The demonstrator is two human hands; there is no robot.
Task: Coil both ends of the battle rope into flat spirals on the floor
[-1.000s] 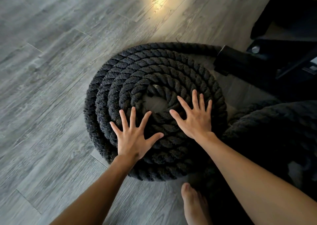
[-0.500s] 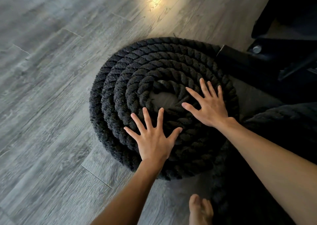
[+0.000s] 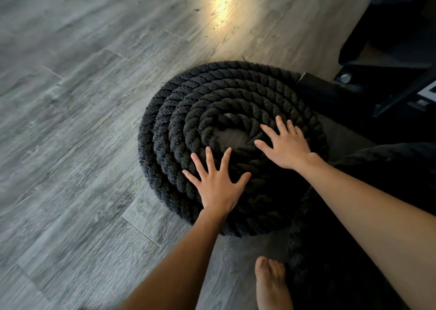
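the coiled rope (image 3: 212, 111) lies on the floor (image 3: 82, 120); left hand (image 3: 218, 184) and right hand (image 3: 286, 145) rest on its near side, a bare foot (image 3: 271, 286) before it.

battle rope (image 3: 212, 102) | thick, black, twisted | wound in flat spiral | lying on grey floor (image 3: 82, 120)

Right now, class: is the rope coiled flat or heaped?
Coiled flat: the rope lies in rings on the floor, both hands spread on it.

Bare forearms, sleeveless — left hand (image 3: 218, 187), right hand (image 3: 286, 148), bare foot (image 3: 271, 286)
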